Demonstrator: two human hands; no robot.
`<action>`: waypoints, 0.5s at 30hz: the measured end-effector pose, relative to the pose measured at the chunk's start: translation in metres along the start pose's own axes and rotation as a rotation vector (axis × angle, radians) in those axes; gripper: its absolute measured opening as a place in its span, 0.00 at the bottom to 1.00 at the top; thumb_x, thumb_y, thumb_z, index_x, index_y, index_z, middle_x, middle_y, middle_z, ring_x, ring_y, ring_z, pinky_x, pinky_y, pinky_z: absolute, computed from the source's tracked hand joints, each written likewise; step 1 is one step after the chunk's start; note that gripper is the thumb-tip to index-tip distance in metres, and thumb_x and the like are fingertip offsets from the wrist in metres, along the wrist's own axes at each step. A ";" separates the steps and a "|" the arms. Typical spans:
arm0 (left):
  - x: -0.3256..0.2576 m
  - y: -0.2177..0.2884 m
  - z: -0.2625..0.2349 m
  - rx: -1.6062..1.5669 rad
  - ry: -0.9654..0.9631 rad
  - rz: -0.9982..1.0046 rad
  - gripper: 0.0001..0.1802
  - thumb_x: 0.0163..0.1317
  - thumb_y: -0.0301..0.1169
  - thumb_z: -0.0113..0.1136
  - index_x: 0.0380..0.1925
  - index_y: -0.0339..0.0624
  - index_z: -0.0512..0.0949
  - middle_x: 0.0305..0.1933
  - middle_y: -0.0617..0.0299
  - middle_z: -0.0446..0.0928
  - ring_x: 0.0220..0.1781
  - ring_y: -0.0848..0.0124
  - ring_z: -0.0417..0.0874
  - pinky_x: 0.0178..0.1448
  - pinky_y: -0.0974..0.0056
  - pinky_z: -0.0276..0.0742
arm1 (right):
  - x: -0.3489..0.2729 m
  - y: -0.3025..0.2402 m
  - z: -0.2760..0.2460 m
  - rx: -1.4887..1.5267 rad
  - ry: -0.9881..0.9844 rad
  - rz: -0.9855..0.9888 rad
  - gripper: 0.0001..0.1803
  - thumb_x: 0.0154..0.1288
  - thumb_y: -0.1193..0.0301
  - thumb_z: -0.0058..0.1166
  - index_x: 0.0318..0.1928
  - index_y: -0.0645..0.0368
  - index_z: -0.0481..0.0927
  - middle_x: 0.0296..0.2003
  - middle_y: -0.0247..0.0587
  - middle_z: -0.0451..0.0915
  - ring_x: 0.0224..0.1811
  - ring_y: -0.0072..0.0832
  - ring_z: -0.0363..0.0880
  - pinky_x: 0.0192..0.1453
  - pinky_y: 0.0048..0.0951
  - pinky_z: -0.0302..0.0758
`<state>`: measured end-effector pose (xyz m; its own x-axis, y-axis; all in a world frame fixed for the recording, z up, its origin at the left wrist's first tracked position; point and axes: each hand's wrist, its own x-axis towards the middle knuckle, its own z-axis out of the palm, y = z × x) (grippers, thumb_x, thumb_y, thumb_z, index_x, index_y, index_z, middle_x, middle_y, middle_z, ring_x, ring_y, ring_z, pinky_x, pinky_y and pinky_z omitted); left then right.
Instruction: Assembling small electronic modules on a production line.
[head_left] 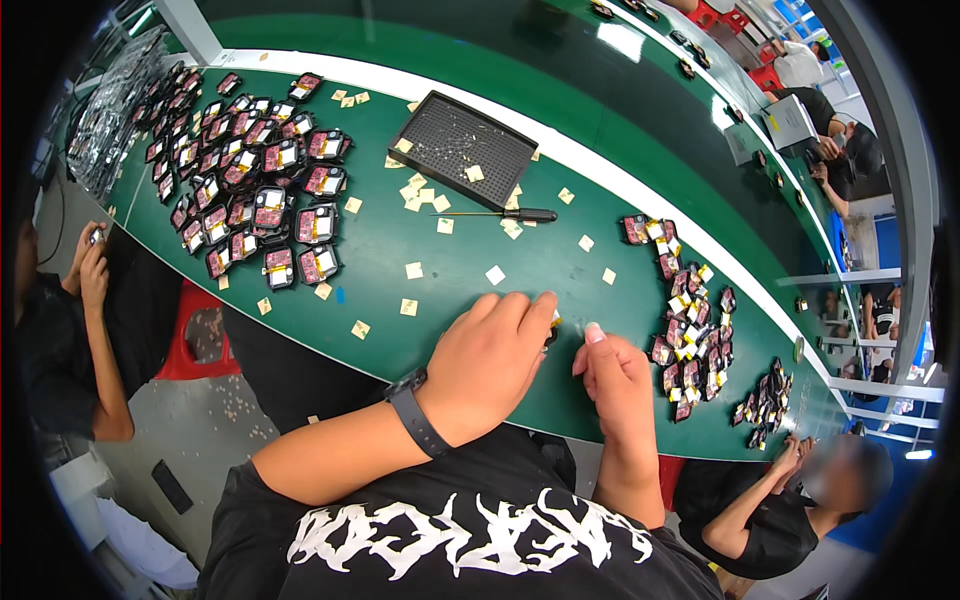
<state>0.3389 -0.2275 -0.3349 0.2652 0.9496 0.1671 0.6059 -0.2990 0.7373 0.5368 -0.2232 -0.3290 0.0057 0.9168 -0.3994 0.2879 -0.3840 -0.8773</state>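
Both hands sit right at the near edge of the green worktop [420, 250]. Left hand [485, 365], with a dark wristband [415, 412], is curled over a small dark part [552, 330], fingers pinched on it, and most of the part is hidden under them. Right hand [612, 372] is just beside it, fingers bunched with the thumb up; can't tell if it's holding anything. Loads of little pale square stickers [413, 270] are scattered about, and a screwdriver [497, 214] lies near a black perforated tray [462, 150]. Big heap of red-and-black modules [255, 175] is off to the left, with a smaller pile of modules [688, 325] on the right.
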 end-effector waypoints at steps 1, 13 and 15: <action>0.001 0.000 0.002 0.015 -0.017 -0.001 0.28 0.58 0.28 0.69 0.59 0.37 0.73 0.46 0.54 0.75 0.49 0.54 0.78 0.50 0.54 0.77 | -0.001 0.003 -0.001 0.000 0.003 0.001 0.25 0.78 0.57 0.54 0.24 0.60 0.78 0.14 0.22 0.65 0.18 0.12 0.60 0.23 0.21 0.55; 0.000 -0.032 -0.006 -0.883 -0.147 -0.376 0.13 0.70 0.23 0.60 0.52 0.31 0.73 0.42 0.62 0.78 0.37 0.79 0.80 0.40 0.68 0.80 | -0.022 -0.020 0.005 0.412 -0.285 0.086 0.06 0.78 0.76 0.48 0.52 0.63 0.72 0.34 0.41 0.83 0.26 0.17 0.75 0.31 0.21 0.73; -0.002 -0.027 -0.013 -0.940 -0.151 -0.390 0.11 0.72 0.22 0.57 0.52 0.31 0.72 0.42 0.63 0.79 0.41 0.80 0.81 0.43 0.70 0.81 | -0.016 -0.017 0.009 0.494 -0.342 0.137 0.07 0.76 0.80 0.49 0.49 0.60 0.68 0.34 0.48 0.84 0.24 0.19 0.77 0.25 0.20 0.72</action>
<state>0.3122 -0.2198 -0.3464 0.3071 0.9234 -0.2302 -0.1448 0.2844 0.9477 0.5233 -0.2323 -0.3098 -0.3200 0.7996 -0.5081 -0.1721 -0.5765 -0.7988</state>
